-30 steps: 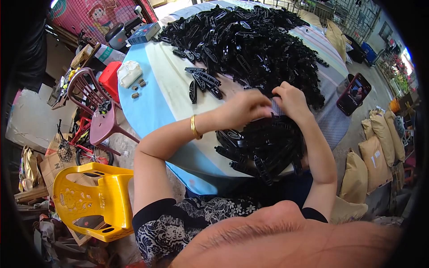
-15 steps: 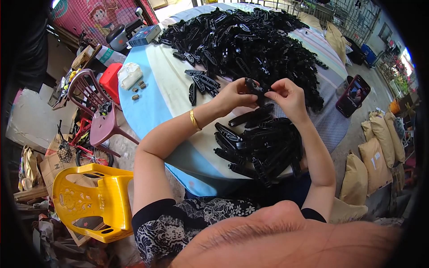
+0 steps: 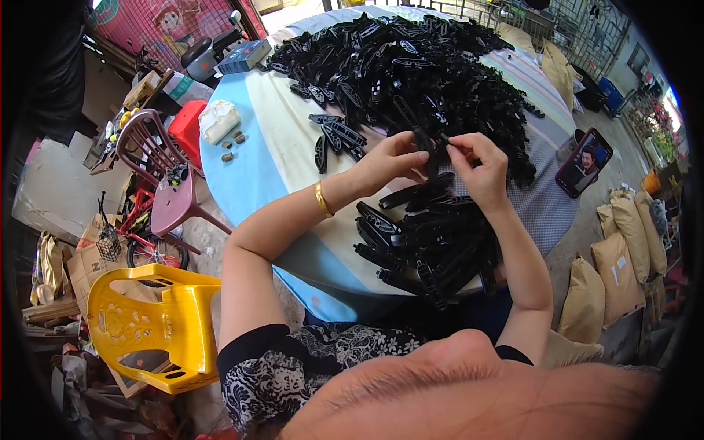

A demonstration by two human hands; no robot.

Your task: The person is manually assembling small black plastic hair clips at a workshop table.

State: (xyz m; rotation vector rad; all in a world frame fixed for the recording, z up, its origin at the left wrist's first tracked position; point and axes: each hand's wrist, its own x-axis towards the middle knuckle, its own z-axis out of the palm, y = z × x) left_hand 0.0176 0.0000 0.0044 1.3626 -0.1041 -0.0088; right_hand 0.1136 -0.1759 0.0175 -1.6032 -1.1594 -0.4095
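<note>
1. Left grip (image 3: 396, 156), bare hand: grasping one black plastic piece (image 3: 423, 143) between thumb and fingers; gold-coloured bangle (image 3: 320, 198) at the wrist.
2. Right grip (image 3: 480, 165), bare hand: thumb and forefinger drawn together just beside the same piece; whether something small sits between them cannot be told against the dark background.
3. Position of the held piece: in front of the person, between the large heap and the nearer heap.
4. Large heap (image 3: 411, 66): many black plastic parts, spread across the far side of the counter.
5. Nearer heap (image 3: 433, 242): long black pieces, piled at the counter's near edge, below both hands.
6. Small group (image 3: 341, 136): several long black pieces, lying left of the large heap.
7. Counter (image 3: 253, 183): round-edged, covered with striped cloth in blue, cream and grey.
8. At the counter's left: white packet (image 3: 218, 121); small brown pieces (image 3: 227, 157) near it; blue box (image 3: 243, 56) farther back.
9. At the counter's right: phone (image 3: 584, 163), tilted, screen lit.
10. Floor, left: yellow plastic chair (image 3: 194, 330); plum-coloured chair (image 3: 176, 209), dark items on its seat.
11. Floor, right: tan sacks (image 3: 618, 268), grouped together.
</note>
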